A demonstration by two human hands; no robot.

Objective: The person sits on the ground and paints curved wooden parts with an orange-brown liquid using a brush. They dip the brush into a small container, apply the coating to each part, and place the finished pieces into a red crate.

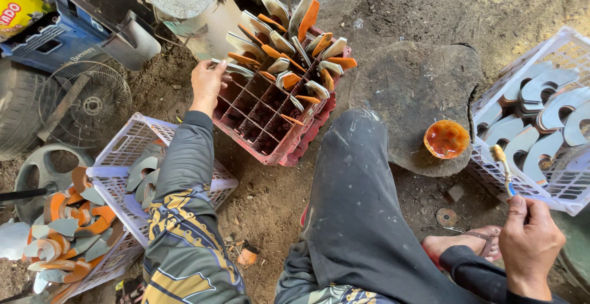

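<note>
My left hand (206,83) reaches out to the red divided crate (270,137) and grips a grey curved metal blade (236,69) at the crate's left corner. Several blades with orange-painted ends stand in the crate's far slots. My right hand (530,244) is low at the right and holds a small brush (504,169) with a blue handle, bristles up. A shallow dish of orange paint (447,139) rests on a flat wooden stump (413,98) to the left of the brush.
A white basket (515,187) at right holds several grey blades. Another white basket (117,184) at left holds grey and orange-painted blades. An old fan guard (85,103), a blue crate (46,40) and a wheel lie at far left. My knee (353,175) fills the middle.
</note>
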